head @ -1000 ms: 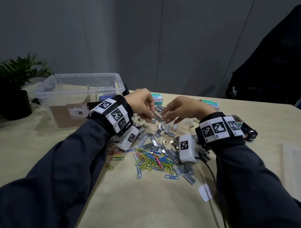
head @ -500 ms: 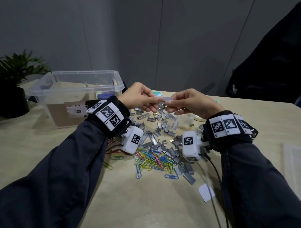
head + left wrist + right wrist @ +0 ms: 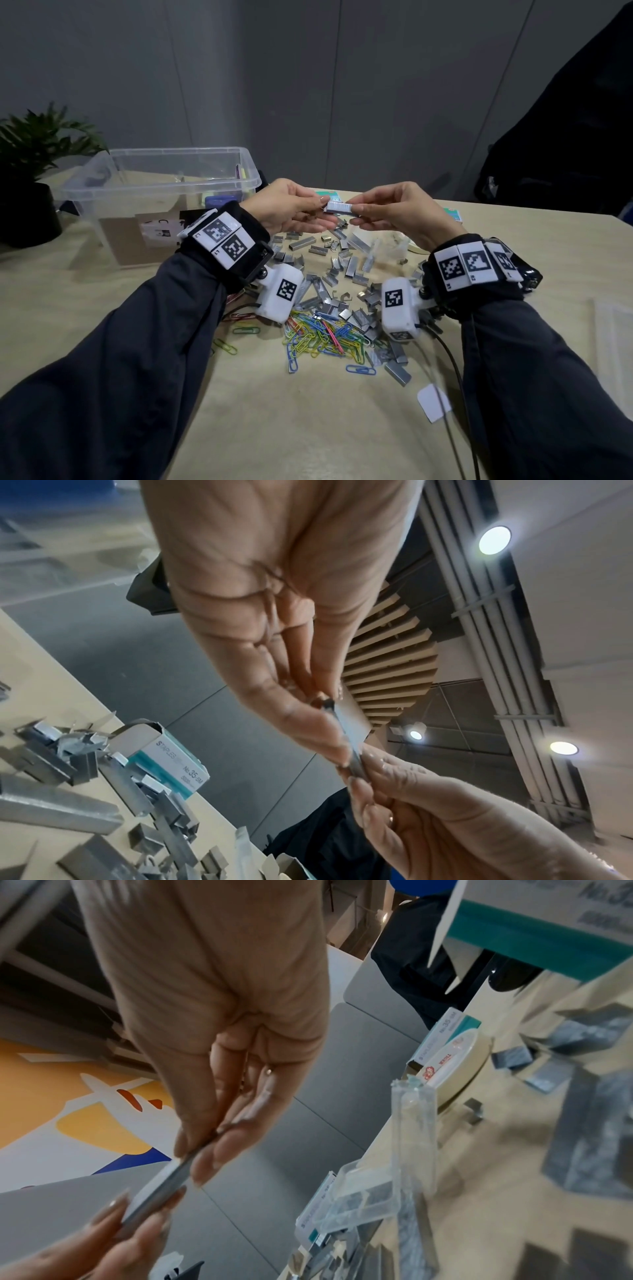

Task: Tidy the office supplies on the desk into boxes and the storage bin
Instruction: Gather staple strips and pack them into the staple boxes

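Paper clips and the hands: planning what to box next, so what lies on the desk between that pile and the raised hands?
Loose staple strips litter the desk between the paper clips and the hands, in the head view.

The left hand (image 3: pixel 274 610) and right hand (image 3: pixel 445 818) pinch opposite ends of one staple strip (image 3: pixel 349 739) above the bench (image 3: pixel 41 669), where loose staple strips (image 3: pixel 61 807) surround an open staples box (image 3: pixel 171 761).

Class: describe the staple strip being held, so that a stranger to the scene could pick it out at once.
Above the staple pile in front of the clear storage bin, the left hand and right hand meet. The staple strip is pinched between them, the only one off the desk.
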A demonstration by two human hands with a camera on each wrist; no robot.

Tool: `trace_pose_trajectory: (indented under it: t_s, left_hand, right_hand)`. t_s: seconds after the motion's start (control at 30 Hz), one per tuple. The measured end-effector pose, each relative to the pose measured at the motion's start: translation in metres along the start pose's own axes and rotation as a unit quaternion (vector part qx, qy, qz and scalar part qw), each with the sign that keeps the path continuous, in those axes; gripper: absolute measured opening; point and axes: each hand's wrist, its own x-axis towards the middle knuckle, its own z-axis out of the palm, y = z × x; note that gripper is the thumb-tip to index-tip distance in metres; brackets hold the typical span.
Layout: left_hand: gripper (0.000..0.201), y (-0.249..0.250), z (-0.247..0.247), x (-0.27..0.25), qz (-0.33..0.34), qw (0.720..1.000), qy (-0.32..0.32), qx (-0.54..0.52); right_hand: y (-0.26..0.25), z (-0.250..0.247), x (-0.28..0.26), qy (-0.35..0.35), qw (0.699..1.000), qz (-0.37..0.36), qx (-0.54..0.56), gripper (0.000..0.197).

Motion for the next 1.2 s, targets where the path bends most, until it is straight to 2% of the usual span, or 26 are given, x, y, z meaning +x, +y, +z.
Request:
trace_pose_trajectory:
  t_s: [0.17, 0.23, 0.3, 0.4, 0.47, 0.57, 0.63, 0.73, 0.87, 1.1, 1.2]
  left_hand:
    - [0.026, 0.0, -0.003, 0.002, 0.002, 0.999, 0.031, 0.016]
    - [0.023, -0.001, -0.003, 0.003, 0.01, 0.992, 0.04, 0.117]
    - [0.021, 0.0, 0.0, 0.002, 0.029, 0.972, 0.075, 0.223]
    - [0.029, 0.0, 0.003, 0.006, 0.049, 0.959, 0.104, 0.26]
    - [0.027, -0.001, 0.005, 0.005, 0.061, 0.962, 0.098, 0.249]
    - [0.017, -0.002, 0.007, 0.002, 0.077, 0.979, 0.076, 0.172]
    - [0.02, -0.003, 0.007, 0.001, 0.088, 0.984, 0.08, 0.133]
    - [0.021, -0.002, 0.007, 0.0, 0.081, 0.988, 0.085, 0.1]
    - [0.019, -0.001, 0.006, -0.001, 0.067, 0.995, 0.044, 0.06]
    - [0.014, -0.003, 0.006, 0.001, 0.091, 0.992, 0.087, 0.011]
    - [0.013, -0.003, 0.005, -0.001, 0.083, 0.993, 0.081, 0.005]
  right_hand:
    - [-0.002, 0.0, -0.001, 0.012, 1.0, -0.01, 0.002, 0.013]
    - [-0.003, -0.003, -0.001, 0.014, 1.0, -0.016, -0.008, 0.014]
    - [-0.004, -0.006, -0.002, 0.019, 0.999, -0.019, -0.026, 0.014]
    - [-0.005, -0.007, -0.002, 0.022, 0.999, -0.019, -0.037, 0.015]
    - [-0.005, -0.005, -0.002, 0.017, 0.999, -0.017, -0.036, 0.017]
    - [-0.004, -0.001, -0.003, 0.01, 0.999, -0.018, -0.03, 0.018]
    - [-0.006, 0.001, -0.003, 0.011, 1.0, -0.016, -0.024, 0.019]
    - [-0.006, 0.005, -0.003, 0.023, 0.999, -0.018, -0.02, 0.015]
    - [-0.004, 0.004, -0.001, 0.05, 0.998, -0.018, 0.016, 0.008]
    - [-0.004, 0.002, 0.0, 0.067, 0.997, -0.025, 0.032, 0.004]
    - [-0.003, 0.0, -0.001, 0.068, 0.997, -0.027, 0.03, 0.005]
